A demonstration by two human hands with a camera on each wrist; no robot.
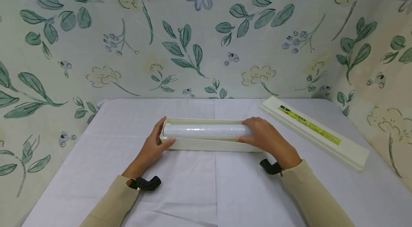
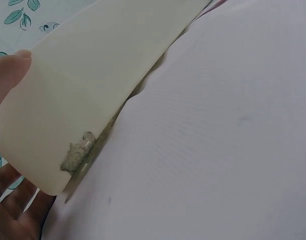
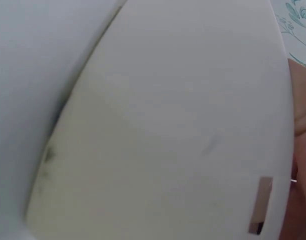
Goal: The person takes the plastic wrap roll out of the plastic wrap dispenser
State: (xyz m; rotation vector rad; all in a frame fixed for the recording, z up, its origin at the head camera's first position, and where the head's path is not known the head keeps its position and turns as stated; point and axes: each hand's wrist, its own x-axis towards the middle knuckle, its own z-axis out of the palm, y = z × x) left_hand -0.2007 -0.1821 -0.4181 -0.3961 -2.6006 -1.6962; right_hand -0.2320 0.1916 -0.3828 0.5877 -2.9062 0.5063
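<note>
At the centre of the white cloth [image 1: 190, 187], an open, off-white elongated box [image 1: 206, 145] lies crosswise in front of the person. A white, glossy roll [image 1: 206, 131] is seated lengthwise inside it, between the near and far walls.

The left hand [image 1: 153, 145] grips the left end of the box: the thumb bears on the near wall, and the fingers wrap the end. The right hand [image 1: 267, 136] grasps the right end of the roll from above, thumb on the near side and fingers on the far side; whether its fingertips also bear on the box walls cannot be told.

The left wrist view shows a greyish patch [image 2: 77, 154] at the lower edge of the box wall. The right wrist view shows a narrow rectangular slot [image 3: 261, 205] near the rim.

To the right, apart from the box, an elongated off-white cover [image 1: 318, 137] lies diagonally, bearing a yellow-green label [image 1: 309, 124]. Floral fabric [image 1: 138, 58] stands behind the cloth.
</note>
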